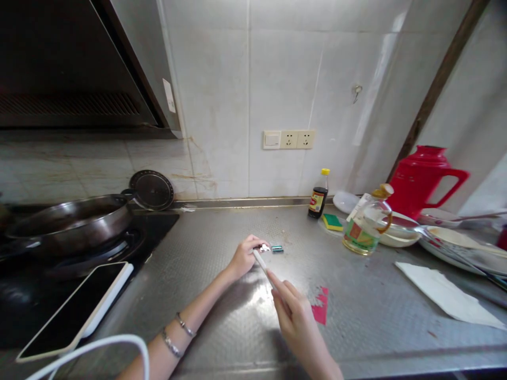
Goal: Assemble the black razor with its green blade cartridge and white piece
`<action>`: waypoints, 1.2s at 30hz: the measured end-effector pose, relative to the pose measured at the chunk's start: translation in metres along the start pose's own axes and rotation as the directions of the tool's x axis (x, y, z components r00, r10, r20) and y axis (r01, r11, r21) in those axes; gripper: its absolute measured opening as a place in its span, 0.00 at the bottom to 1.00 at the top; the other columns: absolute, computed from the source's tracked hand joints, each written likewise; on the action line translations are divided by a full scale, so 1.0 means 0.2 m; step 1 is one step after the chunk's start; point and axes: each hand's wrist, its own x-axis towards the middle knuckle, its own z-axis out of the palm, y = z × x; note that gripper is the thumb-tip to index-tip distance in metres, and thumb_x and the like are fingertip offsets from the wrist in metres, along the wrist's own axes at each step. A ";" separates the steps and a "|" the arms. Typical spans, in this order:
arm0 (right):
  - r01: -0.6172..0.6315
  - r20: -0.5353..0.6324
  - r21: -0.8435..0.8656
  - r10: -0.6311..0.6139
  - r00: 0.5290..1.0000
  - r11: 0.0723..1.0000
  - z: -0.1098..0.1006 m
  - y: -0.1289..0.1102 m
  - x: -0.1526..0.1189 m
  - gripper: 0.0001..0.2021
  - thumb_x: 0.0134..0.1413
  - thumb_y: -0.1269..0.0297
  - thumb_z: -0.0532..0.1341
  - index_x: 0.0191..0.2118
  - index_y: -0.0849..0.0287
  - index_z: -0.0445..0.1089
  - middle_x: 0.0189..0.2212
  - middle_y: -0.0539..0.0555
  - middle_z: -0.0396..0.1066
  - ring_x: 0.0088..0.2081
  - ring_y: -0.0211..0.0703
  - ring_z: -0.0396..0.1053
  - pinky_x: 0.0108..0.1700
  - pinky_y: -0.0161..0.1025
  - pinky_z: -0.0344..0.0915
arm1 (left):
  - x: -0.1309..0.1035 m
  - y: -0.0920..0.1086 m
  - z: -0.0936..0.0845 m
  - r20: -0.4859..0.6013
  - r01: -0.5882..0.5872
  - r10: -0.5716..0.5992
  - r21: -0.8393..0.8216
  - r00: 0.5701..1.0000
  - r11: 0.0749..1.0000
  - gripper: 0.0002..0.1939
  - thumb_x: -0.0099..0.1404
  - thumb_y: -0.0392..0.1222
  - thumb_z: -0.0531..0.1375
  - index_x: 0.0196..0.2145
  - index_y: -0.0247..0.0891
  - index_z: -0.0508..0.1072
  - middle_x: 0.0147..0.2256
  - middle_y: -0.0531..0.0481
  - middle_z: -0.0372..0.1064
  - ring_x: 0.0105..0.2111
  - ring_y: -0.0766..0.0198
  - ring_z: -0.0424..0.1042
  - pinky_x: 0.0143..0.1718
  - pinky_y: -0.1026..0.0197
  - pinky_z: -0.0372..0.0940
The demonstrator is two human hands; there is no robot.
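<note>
Head view: left hand (244,257) and right hand (292,312) both pinching white stick (262,263) above steel counter (368,311).

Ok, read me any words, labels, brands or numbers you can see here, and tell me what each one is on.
No text here is sharp enough to quote.
Dark sauce bottle: red and yellow label, print too small.
Oil bottle: green and red label, blurred.
White sticker on the range hood: nothing legible.
Small blue-green cell by the left hand: markings too small.
White stick, held by both the left hand and the right hand: no print visible.
</note>
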 end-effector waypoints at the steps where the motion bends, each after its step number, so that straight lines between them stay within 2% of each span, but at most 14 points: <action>1: -0.001 -0.008 0.002 0.001 1.000 1.000 0.00 0.00 0.00 0.20 0.59 0.69 0.48 0.57 0.58 0.60 0.26 0.52 0.64 0.26 0.36 0.63 0.29 0.30 0.62 | 0.00 0.00 0.00 -0.001 0.003 -0.003 -0.004 1.000 1.000 0.11 0.60 0.34 0.55 0.37 0.40 0.75 0.34 0.49 0.66 0.37 0.64 0.67 0.42 0.63 0.60; 5: -0.045 -0.089 -0.016 0.044 0.995 0.999 -0.01 0.00 0.00 0.21 0.60 0.69 0.47 0.58 0.59 0.58 0.26 0.52 0.63 0.26 0.37 0.63 0.28 0.31 0.61 | 0.00 0.00 0.00 -0.005 0.029 -0.030 -0.036 1.000 0.999 0.11 0.60 0.35 0.55 0.38 0.39 0.75 0.35 0.47 0.65 0.38 0.63 0.66 0.42 0.63 0.60; 10: -0.001 -0.003 0.009 0.001 1.000 1.000 0.00 -0.01 -0.01 0.21 0.59 0.69 0.48 0.57 0.58 0.59 0.27 0.52 0.64 0.26 0.36 0.63 0.29 0.30 0.62 | 0.00 0.00 0.00 -0.006 0.036 -0.036 -0.032 0.999 0.999 0.09 0.60 0.37 0.56 0.37 0.39 0.75 0.34 0.48 0.66 0.37 0.64 0.67 0.42 0.63 0.60; 16: -0.070 -0.113 0.020 0.072 0.991 0.997 0.00 0.01 0.00 0.20 0.60 0.66 0.48 0.57 0.59 0.60 0.29 0.54 0.67 0.28 0.38 0.64 0.31 0.31 0.63 | 0.00 -0.02 0.01 -0.019 0.054 -0.056 -0.075 0.998 0.996 0.10 0.60 0.38 0.57 0.38 0.38 0.75 0.35 0.47 0.65 0.38 0.63 0.66 0.42 0.62 0.61; 21: 0.058 0.039 0.053 -0.060 0.997 0.997 0.03 0.00 -0.02 0.20 0.59 0.68 0.48 0.57 0.58 0.60 0.26 0.52 0.65 0.26 0.36 0.62 0.28 0.30 0.62 | 0.00 -0.02 0.01 -0.016 0.073 -0.074 -0.093 0.997 0.993 0.09 0.60 0.41 0.57 0.36 0.36 0.74 0.35 0.47 0.66 0.36 0.64 0.67 0.40 0.63 0.62; 24: 0.066 0.026 0.079 -0.068 0.997 0.995 0.01 0.01 0.04 0.19 0.59 0.65 0.49 0.55 0.59 0.62 0.25 0.52 0.65 0.24 0.35 0.60 0.26 0.31 0.60 | 0.01 0.00 0.00 -0.065 0.163 -0.172 -0.123 0.983 0.979 0.10 0.59 0.43 0.57 0.37 0.35 0.72 0.32 0.48 0.66 0.32 0.66 0.67 0.35 0.65 0.63; 26: 0.030 0.012 0.119 -0.032 0.999 0.992 -0.02 0.05 0.11 0.20 0.58 0.62 0.51 0.54 0.61 0.63 0.24 0.51 0.63 0.22 0.33 0.58 0.23 0.30 0.58 | 0.02 0.01 0.00 -0.052 0.280 -0.296 -0.204 0.954 0.938 0.12 0.59 0.45 0.56 0.37 0.35 0.69 0.28 0.51 0.66 0.27 0.68 0.67 0.28 0.66 0.63; 29: -0.051 0.047 0.229 0.041 0.998 0.972 -0.07 0.12 0.27 0.22 0.57 0.58 0.53 0.55 0.63 0.62 0.21 0.47 0.59 0.18 0.30 0.53 0.19 0.28 0.54 | 0.02 0.04 -0.01 0.087 0.464 -0.466 -0.363 0.880 0.808 0.13 0.58 0.48 0.56 0.35 0.34 0.66 0.28 0.50 0.66 0.22 0.68 0.68 0.20 0.66 0.63; 32: -0.086 0.061 0.279 0.072 0.996 0.956 -0.11 0.20 0.44 0.23 0.56 0.56 0.52 0.53 0.64 0.63 0.22 0.47 0.61 0.16 0.30 0.54 0.17 0.29 0.54 | 0.02 0.05 -0.01 0.270 0.589 -0.526 -0.438 0.807 0.679 0.15 0.56 0.49 0.58 0.32 0.33 0.65 0.32 0.46 0.68 0.22 0.67 0.70 0.17 0.68 0.62; 36: -0.007 0.104 0.170 -0.010 0.995 0.985 -0.12 0.31 0.62 0.17 0.56 0.59 0.52 0.47 0.62 0.68 0.25 0.51 0.68 0.23 0.35 0.64 0.26 0.32 0.62 | 0.02 0.05 -0.02 0.427 0.714 -0.573 -0.449 0.700 0.537 0.14 0.56 0.47 0.58 0.33 0.33 0.64 0.32 0.43 0.71 0.21 0.63 0.72 0.16 0.66 0.62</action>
